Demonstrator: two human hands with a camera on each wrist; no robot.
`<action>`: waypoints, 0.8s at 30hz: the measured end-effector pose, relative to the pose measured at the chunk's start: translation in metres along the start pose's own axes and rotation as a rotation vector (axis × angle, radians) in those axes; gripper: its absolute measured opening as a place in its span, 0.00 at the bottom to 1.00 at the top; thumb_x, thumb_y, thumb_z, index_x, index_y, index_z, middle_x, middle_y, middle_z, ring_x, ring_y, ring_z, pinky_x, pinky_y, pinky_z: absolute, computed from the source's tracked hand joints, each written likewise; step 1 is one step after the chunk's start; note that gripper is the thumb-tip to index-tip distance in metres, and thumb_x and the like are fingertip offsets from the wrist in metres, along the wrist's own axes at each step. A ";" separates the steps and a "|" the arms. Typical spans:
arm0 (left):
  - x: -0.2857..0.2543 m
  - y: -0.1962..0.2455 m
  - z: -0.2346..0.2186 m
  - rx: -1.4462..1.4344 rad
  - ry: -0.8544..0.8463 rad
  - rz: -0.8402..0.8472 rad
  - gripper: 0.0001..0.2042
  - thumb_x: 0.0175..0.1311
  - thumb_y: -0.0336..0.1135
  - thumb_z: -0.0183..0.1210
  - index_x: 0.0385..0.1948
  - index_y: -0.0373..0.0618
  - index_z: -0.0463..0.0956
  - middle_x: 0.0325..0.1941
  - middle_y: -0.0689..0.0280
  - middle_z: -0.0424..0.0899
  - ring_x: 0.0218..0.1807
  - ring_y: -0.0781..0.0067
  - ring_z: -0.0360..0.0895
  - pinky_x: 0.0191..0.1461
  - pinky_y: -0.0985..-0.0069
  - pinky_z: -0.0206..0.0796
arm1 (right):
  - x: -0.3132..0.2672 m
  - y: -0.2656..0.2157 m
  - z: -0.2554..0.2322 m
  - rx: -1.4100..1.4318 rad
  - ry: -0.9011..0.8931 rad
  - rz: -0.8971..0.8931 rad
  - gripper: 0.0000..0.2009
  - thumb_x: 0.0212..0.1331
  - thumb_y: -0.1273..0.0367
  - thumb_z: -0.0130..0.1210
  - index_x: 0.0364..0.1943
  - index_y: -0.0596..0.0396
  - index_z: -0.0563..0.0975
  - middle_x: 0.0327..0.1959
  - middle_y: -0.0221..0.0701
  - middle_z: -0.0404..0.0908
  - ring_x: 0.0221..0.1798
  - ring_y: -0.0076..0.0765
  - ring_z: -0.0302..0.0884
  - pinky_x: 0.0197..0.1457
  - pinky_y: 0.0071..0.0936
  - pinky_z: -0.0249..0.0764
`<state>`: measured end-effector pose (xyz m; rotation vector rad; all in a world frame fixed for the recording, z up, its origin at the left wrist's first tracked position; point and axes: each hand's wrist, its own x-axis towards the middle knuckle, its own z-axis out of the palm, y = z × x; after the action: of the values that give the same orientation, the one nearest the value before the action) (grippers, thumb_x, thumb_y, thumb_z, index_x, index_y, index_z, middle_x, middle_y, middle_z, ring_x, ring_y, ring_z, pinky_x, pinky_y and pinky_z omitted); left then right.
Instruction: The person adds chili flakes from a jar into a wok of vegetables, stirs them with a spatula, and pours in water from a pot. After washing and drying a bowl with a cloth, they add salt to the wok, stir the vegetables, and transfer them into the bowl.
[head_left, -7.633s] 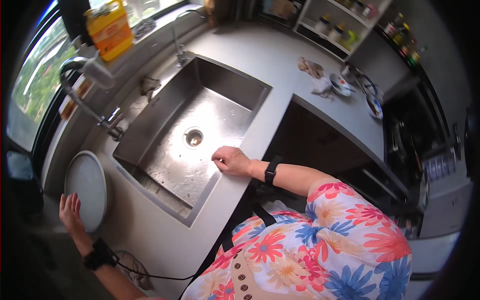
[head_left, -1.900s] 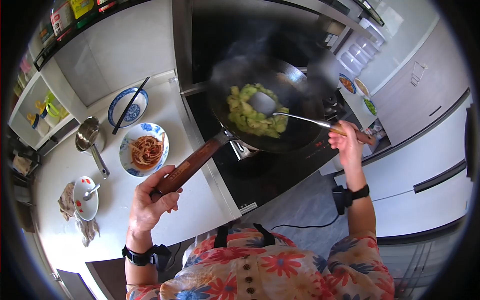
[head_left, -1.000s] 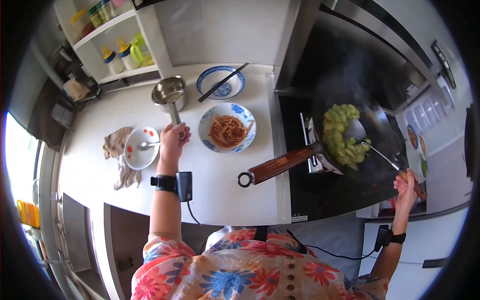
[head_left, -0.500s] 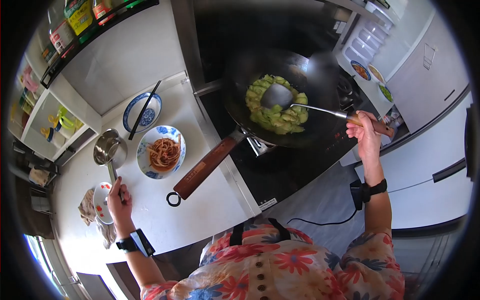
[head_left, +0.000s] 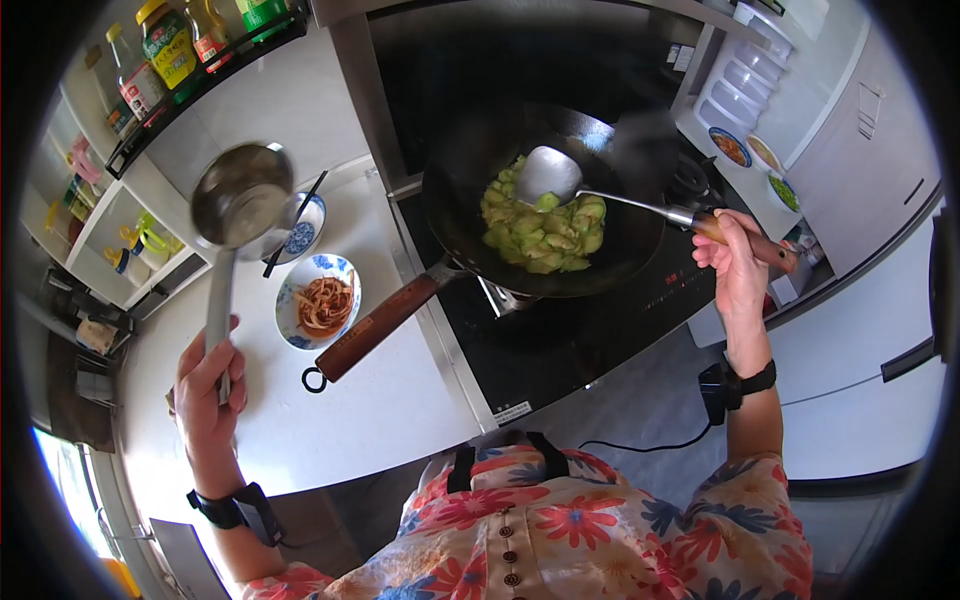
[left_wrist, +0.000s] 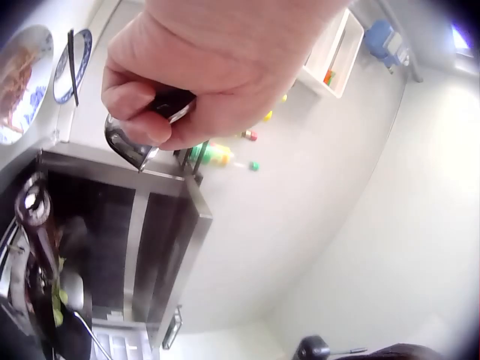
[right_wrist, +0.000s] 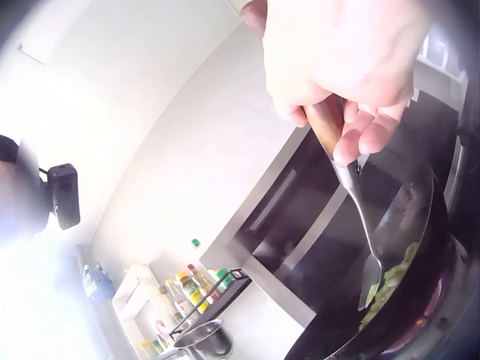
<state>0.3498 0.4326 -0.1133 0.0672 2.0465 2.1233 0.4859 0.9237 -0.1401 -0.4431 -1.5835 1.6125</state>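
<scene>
In the head view my left hand (head_left: 210, 385) grips the long handle of a stainless-steel water dipper (head_left: 240, 185), raised above the counter at the left. The left wrist view shows those fingers (left_wrist: 139, 112) curled round the handle's end. My right hand (head_left: 738, 265) holds a wok spatula (head_left: 548, 175) by its wooden handle. Its metal blade lies over sliced green vegetables (head_left: 545, 240) inside a dark wok (head_left: 635, 235) on the stove. The wok's wooden handle (head_left: 385, 325) points out over the counter, with no hand on it.
A patterned bowl of reddish strips (head_left: 325, 305) sits on the counter beside the wok handle. Behind it is a blue-rimmed bowl (head_left: 315, 215) with chopsticks across it. Sauce bottles (head_left: 165, 45) line a rack above, and small bowls (head_left: 730, 147) stand right of the stove.
From the sink, the view has shifted to the stove. My left hand has let go of the wok handle, taken the dipper from the counter and lifted it. The spatula has moved among the vegetables.
</scene>
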 end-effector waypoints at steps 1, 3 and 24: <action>0.000 0.005 0.015 0.003 0.008 0.005 0.16 0.56 0.31 0.49 0.44 0.34 0.66 0.17 0.69 0.66 0.09 0.84 0.59 0.11 0.89 0.47 | 0.001 0.001 0.000 0.008 -0.006 0.000 0.11 0.54 0.65 0.54 0.37 0.58 0.73 0.25 0.35 0.78 0.21 0.26 0.76 0.22 0.17 0.70; 0.000 0.012 0.044 0.023 -0.085 -0.051 0.15 0.55 0.31 0.50 0.43 0.33 0.67 0.17 0.69 0.67 0.09 0.84 0.59 0.10 0.88 0.47 | 0.003 0.006 0.001 0.040 -0.037 0.056 0.12 0.54 0.65 0.54 0.37 0.57 0.73 0.24 0.34 0.78 0.21 0.25 0.76 0.22 0.17 0.70; 0.037 -0.054 0.203 0.582 -0.235 0.189 0.09 0.48 0.31 0.50 0.25 0.33 0.67 0.17 0.55 0.72 0.21 0.60 0.73 0.29 0.68 0.64 | -0.001 0.011 -0.004 0.051 -0.103 0.121 0.12 0.54 0.65 0.54 0.38 0.57 0.73 0.26 0.34 0.79 0.21 0.24 0.77 0.22 0.16 0.71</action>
<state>0.3529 0.6404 -0.1612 0.5794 2.5029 1.4419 0.4857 0.9267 -0.1515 -0.4413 -1.6139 1.7887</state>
